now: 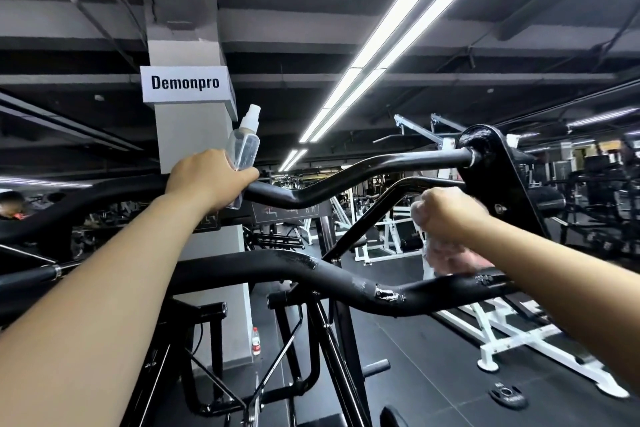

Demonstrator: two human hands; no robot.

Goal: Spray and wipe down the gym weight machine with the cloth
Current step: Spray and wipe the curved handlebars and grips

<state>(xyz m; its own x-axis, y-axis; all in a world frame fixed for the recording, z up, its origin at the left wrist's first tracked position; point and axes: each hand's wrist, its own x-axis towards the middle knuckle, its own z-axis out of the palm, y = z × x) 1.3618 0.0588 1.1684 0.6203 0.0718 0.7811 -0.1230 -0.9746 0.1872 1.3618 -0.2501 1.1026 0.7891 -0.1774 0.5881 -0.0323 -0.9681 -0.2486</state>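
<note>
Black weight machine handlebar [346, 279], scuffed and wet-looking, running low across the view; pale cloth [446, 253] bunched in the closed grip of the right hand [446, 218], hanging onto the bar's right end, apparently for wiping. Clear spray bottle [242, 149] kept upright in the left hand [207, 180], fingers curled round it, propped on the upper bar [363, 173], probably to steady the reach. Behind, a pillar sign [185, 83] reading Demonpro.
</note>
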